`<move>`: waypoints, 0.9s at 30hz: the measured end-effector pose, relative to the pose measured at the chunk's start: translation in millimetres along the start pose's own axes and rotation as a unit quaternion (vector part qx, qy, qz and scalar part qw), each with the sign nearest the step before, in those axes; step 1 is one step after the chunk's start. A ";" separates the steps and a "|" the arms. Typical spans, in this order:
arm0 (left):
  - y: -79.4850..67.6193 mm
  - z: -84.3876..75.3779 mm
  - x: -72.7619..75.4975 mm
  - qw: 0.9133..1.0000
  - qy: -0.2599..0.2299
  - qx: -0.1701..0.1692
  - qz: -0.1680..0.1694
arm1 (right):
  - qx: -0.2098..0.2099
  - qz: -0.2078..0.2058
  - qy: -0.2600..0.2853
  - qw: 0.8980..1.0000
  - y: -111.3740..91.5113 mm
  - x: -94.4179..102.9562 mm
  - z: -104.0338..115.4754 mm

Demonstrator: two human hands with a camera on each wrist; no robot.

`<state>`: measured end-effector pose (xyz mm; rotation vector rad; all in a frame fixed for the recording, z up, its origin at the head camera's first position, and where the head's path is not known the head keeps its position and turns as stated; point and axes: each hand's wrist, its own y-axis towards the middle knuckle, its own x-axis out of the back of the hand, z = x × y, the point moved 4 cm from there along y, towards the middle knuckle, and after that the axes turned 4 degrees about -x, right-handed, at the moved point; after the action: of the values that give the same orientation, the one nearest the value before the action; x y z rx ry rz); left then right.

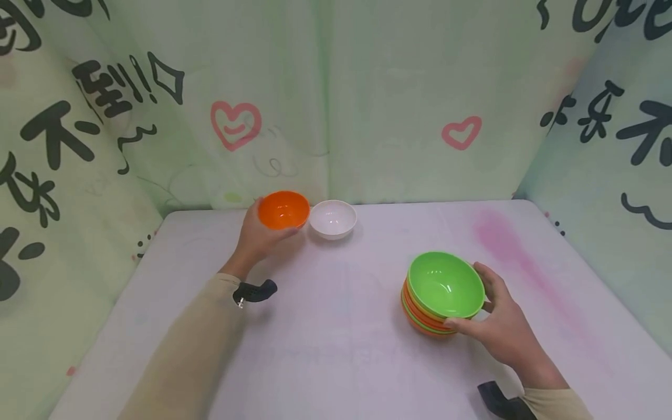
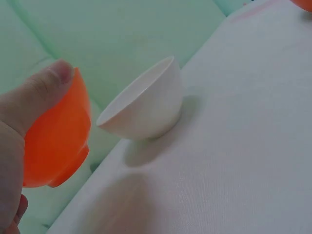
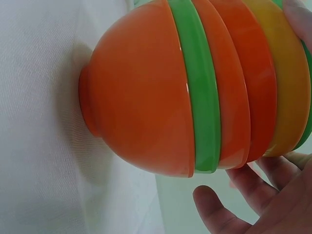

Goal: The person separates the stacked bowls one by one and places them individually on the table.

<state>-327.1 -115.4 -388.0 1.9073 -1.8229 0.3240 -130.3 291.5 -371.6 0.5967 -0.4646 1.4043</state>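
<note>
At the far left, a pale green cloth (image 1: 121, 233) bearing black writing (image 1: 58, 134) hangs beside the table (image 1: 336, 361), which has a white cover. A beige sleeve (image 1: 184, 350) reaches in from the lower left, with a black strap (image 1: 255, 291) at the wrist. The left hand (image 1: 259, 236) holds the orange bowl (image 1: 284, 211) near the table's back edge: thumb at the rim on the near side, the other fingers round the far side and mostly hidden. That bowl is raised off the table, its mouth facing up, and a shadow lies beneath it. Just to its right the white bowl (image 1: 333, 220) stands upright on the table; the left wrist view shows a narrow gap between the two. Behind them, a pink heart (image 1: 236, 125) is drawn on the cloth. Well apart, nearer the person and to the right, stands the stack (image 3: 207, 87), nested bowls running from orange at the bottom through green, two oranges and yellow to the green bowl (image 1: 446, 284) on top. The right hand (image 1: 504, 326) grips the upper bowls from the right, thumb on the near side and fingers spread along the far side; one fingertip stands free of the stack. Beyond this hand, a pink smear (image 1: 514, 251) marks the table cover.
</note>
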 end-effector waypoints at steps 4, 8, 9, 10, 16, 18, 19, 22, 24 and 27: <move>3.3 8.1 0.4 1.000 0.005 0.000 -0.007 | 0.001 0.000 0.001 1.000 -1.2 -0.4 -0.1; 7.7 16.5 0.4 1.000 0.006 0.016 -0.008 | 0.001 -0.004 -0.005 1.000 -1.3 0.0 -0.5; 8.7 18.4 0.2 1.000 0.006 0.023 -0.007 | 0.001 -0.004 -0.007 1.000 -1.3 0.1 -0.6; 9.6 20.3 0.0 1.000 0.006 0.030 -0.006 | 0.001 -0.005 -0.008 1.000 -1.4 0.1 -0.9; 12.9 29.4 -0.3 0.998 0.007 0.061 0.000 | 0.002 -0.003 -0.003 1.000 -1.2 0.1 -0.6; 13.1 32.0 -0.3 0.998 0.004 0.065 0.002 | 0.002 -0.003 0.001 1.000 -1.1 -0.2 -0.3; 13.3 33.1 -0.3 0.998 0.002 0.066 0.003 | 0.002 -0.002 0.001 1.000 -1.1 -0.4 -0.4; 13.2 35.9 -0.7 0.998 0.001 0.065 0.006 | 0.001 -0.003 0.002 1.000 -1.3 -0.9 -0.5; 13.4 37.2 -1.3 0.998 0.000 0.058 0.008 | 0.001 -0.003 0.003 1.000 -1.6 -1.0 -0.6; 13.2 39.4 -2.8 0.998 -0.002 0.055 0.011 | 0.001 -0.004 0.002 1.000 -2.0 -0.7 -0.3</move>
<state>-346.4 -132.3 -420.8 1.9639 -1.8649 0.4359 -128.3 291.1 -372.4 0.5970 -0.4585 1.3987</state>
